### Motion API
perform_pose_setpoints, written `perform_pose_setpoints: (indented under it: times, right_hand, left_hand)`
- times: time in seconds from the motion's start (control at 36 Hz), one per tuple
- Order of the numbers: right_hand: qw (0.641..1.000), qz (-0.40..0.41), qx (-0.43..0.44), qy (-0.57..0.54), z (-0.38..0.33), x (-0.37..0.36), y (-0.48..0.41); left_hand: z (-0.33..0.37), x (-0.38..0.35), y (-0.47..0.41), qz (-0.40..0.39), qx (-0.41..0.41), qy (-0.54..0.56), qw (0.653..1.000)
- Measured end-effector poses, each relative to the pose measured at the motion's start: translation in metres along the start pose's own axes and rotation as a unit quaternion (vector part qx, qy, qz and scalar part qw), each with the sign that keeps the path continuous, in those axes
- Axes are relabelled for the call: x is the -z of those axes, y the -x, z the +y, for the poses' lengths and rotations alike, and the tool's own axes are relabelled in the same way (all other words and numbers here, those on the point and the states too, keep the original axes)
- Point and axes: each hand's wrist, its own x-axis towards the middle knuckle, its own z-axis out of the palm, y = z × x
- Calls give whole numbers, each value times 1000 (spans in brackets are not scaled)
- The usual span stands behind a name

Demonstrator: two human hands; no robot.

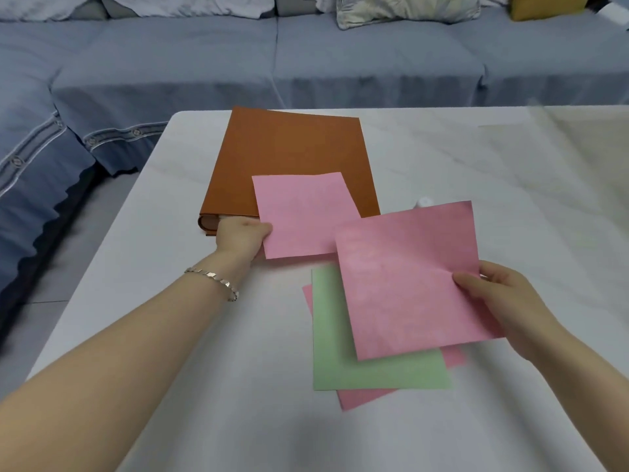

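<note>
Left hand (243, 235): thumb on top and fingers curled under, pinching the near-left corner of a small pink sheet (304, 214). The paper is thin, matte, faintly fibrous and close to square. It is held over the near edge of the brown binder (289, 158), with its edges turned a little anticlockwise.

Right hand (503, 301): grips the right edge of a larger pink sheet (408, 281), thumb on top. It has the same matte texture and is near-square, so no clear long axis. Its far edge rises toward the right, and it is raised above the table, overlapping the small sheet's near-right corner.

On the white marbled table (136, 267), a flat green sheet (357, 362) lies on another pink sheet (360, 398), whose corners poke out.

The binder has a leathery cover, and its long axis runs near to far. There is a metal bracelet (214, 279) on the left wrist. A blue-grey fabric sofa (306, 63) sits beyond.
</note>
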Motion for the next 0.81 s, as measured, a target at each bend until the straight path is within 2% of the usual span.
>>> perform_pose_setpoints:
  times: [0.17, 0.33, 0.56, 0.67, 0.78, 0.81]
  right_hand:
    - [999, 37, 0, -39, -3, 1, -4]
    - [993, 66, -1, -96, -8, 2, -8]
    - [991, 67, 0, -119, -4, 5, -5]
    - [992, 63, 6, -109, 1, 10, -2]
    - [994, 54, 41, -90, 3, 15, 1]
    - [994, 46, 60, -85, 2, 15, 2]
  left_hand:
    - [3, 13, 49, -76, -87, 7, 993]
    - [-15, 25, 85, -139, -41, 43, 988]
    - [-25, -8, 109, -223, 26, 50, 973]
    - [-35, -15, 110, -212, 3, -33, 977]
    - [-43, -11, 105, -118, -143, -200, 962]
    - [-39, -10, 107, -97, -169, -197, 961]
